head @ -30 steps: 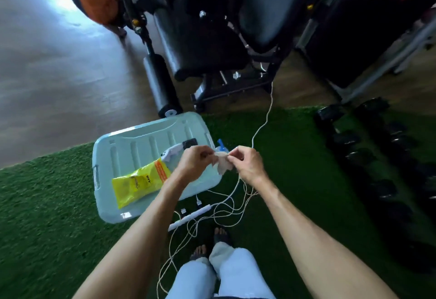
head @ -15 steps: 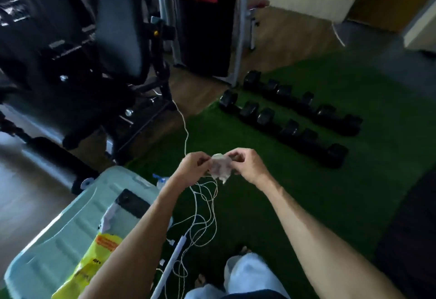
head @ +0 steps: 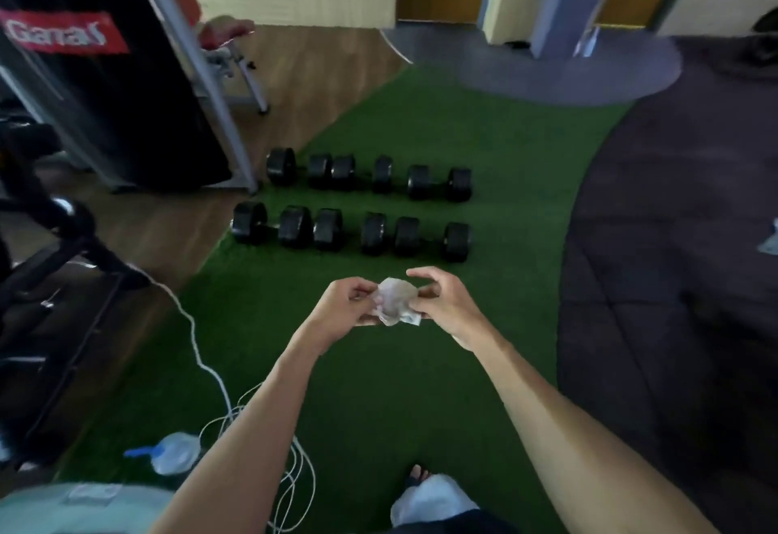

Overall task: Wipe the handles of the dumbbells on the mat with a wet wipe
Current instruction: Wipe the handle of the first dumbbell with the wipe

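Note:
A crumpled white wet wipe [head: 395, 301] is held in front of me between both hands. My left hand [head: 343, 306] pinches its left edge and my right hand [head: 448, 302] pinches its right edge with curled fingers. Beyond the hands, several black dumbbells lie in two rows on the green mat [head: 421, 386]: a near row [head: 351, 231] and a far row [head: 368, 175]. Their handles are dark and hard to make out between the round heads. Both hands are well short of the near row.
A black punching bag with a red label [head: 84, 82] on a metal stand stands at the left, with black gym equipment [head: 38, 280] beside it. White cables [head: 235, 403] trail on the mat at lower left, near a pale bin lid [head: 84, 508]. Dark floor mats [head: 673, 280] lie to the right.
The view has swung right from the bin lid and bench to the dumbbell rows, which now lie straight ahead. Both hands still hold the wipe between them.

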`<state>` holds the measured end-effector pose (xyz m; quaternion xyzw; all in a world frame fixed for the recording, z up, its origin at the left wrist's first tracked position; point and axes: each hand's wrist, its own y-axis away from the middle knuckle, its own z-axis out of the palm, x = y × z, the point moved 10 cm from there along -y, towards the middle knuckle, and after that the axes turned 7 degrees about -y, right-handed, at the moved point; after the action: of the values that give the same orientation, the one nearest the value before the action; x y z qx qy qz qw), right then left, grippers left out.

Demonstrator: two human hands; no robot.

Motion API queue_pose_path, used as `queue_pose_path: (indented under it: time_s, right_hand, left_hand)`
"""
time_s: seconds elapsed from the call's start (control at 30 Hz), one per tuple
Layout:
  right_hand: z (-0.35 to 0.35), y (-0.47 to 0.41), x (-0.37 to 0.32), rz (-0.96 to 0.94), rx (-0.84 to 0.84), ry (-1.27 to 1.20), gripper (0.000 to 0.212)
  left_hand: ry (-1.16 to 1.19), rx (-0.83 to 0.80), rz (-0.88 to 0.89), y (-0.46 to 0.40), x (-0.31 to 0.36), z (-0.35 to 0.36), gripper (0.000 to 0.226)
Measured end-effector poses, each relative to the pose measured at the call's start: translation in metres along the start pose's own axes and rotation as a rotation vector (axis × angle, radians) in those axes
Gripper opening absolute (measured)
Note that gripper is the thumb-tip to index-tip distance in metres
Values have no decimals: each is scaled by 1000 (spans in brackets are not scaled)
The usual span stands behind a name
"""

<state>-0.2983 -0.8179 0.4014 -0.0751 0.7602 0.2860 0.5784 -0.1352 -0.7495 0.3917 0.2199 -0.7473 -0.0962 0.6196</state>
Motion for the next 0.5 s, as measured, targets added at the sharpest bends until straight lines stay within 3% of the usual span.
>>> queue_pose_path:
  time_s: [0.17, 0.33, 0.4, 0.5]
  right_hand:
    - [-86, -22, 6, -26, 139, -4, 51]
    - [-167, -33, 11, -35, 254, -8, 48]
    - [-191, -38, 13, -33, 286, -21, 48]
    - [-219, -49, 19, -21, 328, -22, 49]
  left_hand:
    - [103, -81, -53, -47, 33, 78, 52]
    - [212, -94, -102, -95, 59, 142, 56]
    - [180, -137, -69, -110, 72, 167, 62]
    - [-75, -138, 18, -128, 88, 189, 62]
